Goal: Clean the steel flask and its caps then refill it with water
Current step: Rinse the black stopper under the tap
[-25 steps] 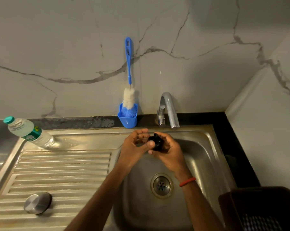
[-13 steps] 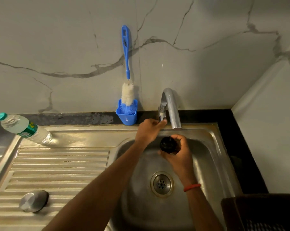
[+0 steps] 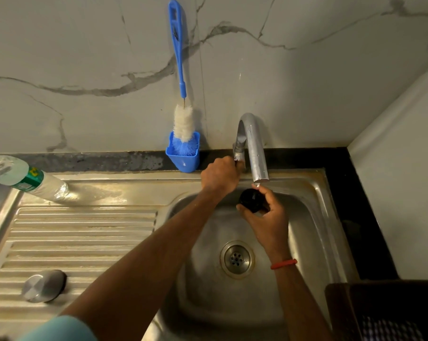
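Marble wall (image 3: 85,45) backs the steel sink (image 3: 316,217) on my feed. I see the left hand (image 3: 219,177) curled round the tap (image 3: 256,148) handle, while the right hand (image 3: 267,212) grips the black cap (image 3: 251,203) just under the spout, over the basin. Farther left, a steel cap (image 3: 44,285) lies on the drainboard (image 3: 85,232), with a plastic bottle (image 3: 26,178) lying beyond it.

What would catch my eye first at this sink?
Two bare arms reach over the steel sink: the left hand grips the tap handle while the right hand holds a black cap under the spout. Behind, a bright blue bottle brush stands in its holder against the marble wall.
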Motion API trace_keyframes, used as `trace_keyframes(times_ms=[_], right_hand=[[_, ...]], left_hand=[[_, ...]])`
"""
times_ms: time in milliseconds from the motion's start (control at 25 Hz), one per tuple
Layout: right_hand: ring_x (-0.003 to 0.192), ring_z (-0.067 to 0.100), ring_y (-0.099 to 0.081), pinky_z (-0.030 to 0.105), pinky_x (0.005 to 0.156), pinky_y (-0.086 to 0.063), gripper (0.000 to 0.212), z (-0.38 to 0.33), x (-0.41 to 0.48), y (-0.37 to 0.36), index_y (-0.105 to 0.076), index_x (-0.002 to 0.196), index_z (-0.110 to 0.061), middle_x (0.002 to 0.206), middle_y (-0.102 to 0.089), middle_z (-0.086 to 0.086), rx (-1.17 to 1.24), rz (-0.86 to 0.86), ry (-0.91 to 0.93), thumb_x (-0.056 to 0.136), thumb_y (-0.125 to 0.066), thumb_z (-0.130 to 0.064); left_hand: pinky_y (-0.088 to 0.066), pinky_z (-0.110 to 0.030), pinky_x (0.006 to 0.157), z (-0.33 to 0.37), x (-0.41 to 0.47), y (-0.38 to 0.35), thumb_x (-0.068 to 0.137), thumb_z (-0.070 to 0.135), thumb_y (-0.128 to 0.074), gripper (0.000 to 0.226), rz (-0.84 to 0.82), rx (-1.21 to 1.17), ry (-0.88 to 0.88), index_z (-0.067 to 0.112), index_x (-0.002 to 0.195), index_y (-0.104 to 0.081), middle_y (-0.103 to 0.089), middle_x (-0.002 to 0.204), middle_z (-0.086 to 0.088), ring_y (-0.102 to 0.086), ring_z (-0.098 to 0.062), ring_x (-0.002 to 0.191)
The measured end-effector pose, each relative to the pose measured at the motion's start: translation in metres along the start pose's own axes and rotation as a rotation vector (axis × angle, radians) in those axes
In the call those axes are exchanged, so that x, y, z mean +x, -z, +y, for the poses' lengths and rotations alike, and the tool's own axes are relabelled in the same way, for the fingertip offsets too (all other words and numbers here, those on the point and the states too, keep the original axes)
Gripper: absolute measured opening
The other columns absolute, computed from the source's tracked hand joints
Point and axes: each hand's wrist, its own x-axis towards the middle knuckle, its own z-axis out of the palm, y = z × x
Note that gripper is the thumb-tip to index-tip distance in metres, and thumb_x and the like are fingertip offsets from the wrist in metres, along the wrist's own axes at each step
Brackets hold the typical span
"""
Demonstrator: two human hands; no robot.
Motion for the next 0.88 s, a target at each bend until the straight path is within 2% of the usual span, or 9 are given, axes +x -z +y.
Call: trace_keyframes(times_ms=[120, 240, 400, 480, 560, 680, 800, 880], right_hand=[[0.100, -0.018, -0.058, 0.005, 0.079, -0.049, 0.059, -0.003, 0.000, 0.001, -0.054, 0.113, -0.048, 0.108, -0.061, -0.027, -0.003, -0.014, -0.014, 0.075, -0.085, -0.015], [0.096, -0.019, -0.059, 0.002, 0.074, -0.047, 0.054, -0.006, 0.000, 0.003, -0.057, 0.114, -0.041, 0.105, -0.063, -0.023, 0.004, -0.033, -0.030, 0.075, -0.085, -0.015], [0.097, -0.019, -0.058, 0.002, 0.076, -0.046, 0.052, -0.007, -0.002, 0.010, -0.059, 0.112, -0.041, 0.104, -0.064, -0.022, 0.000, -0.077, -0.018, 0.077, -0.084, -0.012], [0.098, -0.015, -0.061, 0.004, 0.078, -0.047, 0.048, -0.008, -0.003, 0.014, -0.063, 0.117, -0.033, 0.104, -0.067, -0.020, -0.001, -0.103, 0.006, 0.079, -0.082, -0.009], [0.098, -0.012, -0.063, 0.005, 0.079, -0.047, 0.046, -0.009, -0.004, 0.018, -0.066, 0.118, -0.025, 0.100, -0.068, -0.019, -0.014, -0.138, 0.041, 0.079, -0.081, -0.005], [0.101, -0.014, -0.061, 0.005, 0.081, -0.047, 0.049, -0.010, -0.004, 0.021, -0.063, 0.120, -0.028, 0.104, -0.066, -0.022, -0.071, -0.171, 0.085, 0.080, -0.081, -0.009], [0.106, -0.017, -0.057, 0.005, 0.085, -0.047, 0.051, -0.010, -0.005, 0.018, -0.058, 0.129, -0.029, 0.113, -0.061, -0.024, -0.089, -0.180, 0.086, 0.084, -0.077, -0.014], [0.109, -0.018, -0.054, 0.005, 0.089, -0.046, 0.051, -0.011, -0.005, 0.016, -0.055, 0.129, -0.035, 0.116, -0.059, -0.026, -0.136, -0.226, 0.121, 0.087, -0.075, -0.015]], left_hand=[[-0.057, -0.041, 0.079, -0.002, 0.000, -0.002, 0.103, 0.044, -0.047, 0.031, -0.029, -0.076, -0.005, 0.017, 0.093, -0.058, -0.063, 0.087, -0.002, -0.064, -0.022, 0.082], [-0.056, -0.037, 0.077, -0.011, -0.004, -0.005, 0.101, 0.051, -0.046, 0.039, -0.116, -0.203, -0.021, 0.017, 0.098, -0.065, -0.068, 0.088, -0.002, -0.066, -0.019, 0.081], [-0.052, -0.032, 0.078, -0.026, -0.024, -0.016, 0.102, 0.044, -0.049, 0.028, -0.210, -0.450, -0.027, 0.026, 0.086, -0.063, -0.067, 0.082, 0.000, -0.065, -0.013, 0.078], [-0.054, -0.033, 0.078, -0.034, -0.037, -0.023, 0.104, 0.040, -0.050, 0.028, -0.262, -0.602, 0.012, 0.023, 0.088, -0.067, -0.069, 0.082, 0.000, -0.067, -0.014, 0.078], [-0.059, -0.040, 0.081, -0.039, -0.048, -0.029, 0.104, 0.036, -0.050, 0.027, -0.304, -0.760, 0.068, 0.021, 0.092, -0.070, -0.072, 0.086, -0.005, -0.071, -0.020, 0.081], [-0.060, -0.046, 0.088, -0.040, -0.062, -0.030, 0.105, 0.032, -0.050, 0.025, -0.338, -0.942, 0.182, 0.018, 0.105, -0.070, -0.074, 0.098, -0.010, -0.073, -0.027, 0.091], [-0.059, -0.047, 0.091, -0.038, -0.074, -0.028, 0.105, 0.035, -0.049, 0.033, -0.422, -1.153, 0.311, 0.010, 0.114, -0.068, -0.075, 0.104, -0.015, -0.074, -0.028, 0.095], [-0.056, -0.048, 0.097, -0.036, -0.082, -0.026, 0.105, 0.037, -0.047, 0.037, -0.479, -1.313, 0.375, 0.009, 0.119, -0.068, -0.074, 0.111, -0.017, -0.072, -0.030, 0.105]])
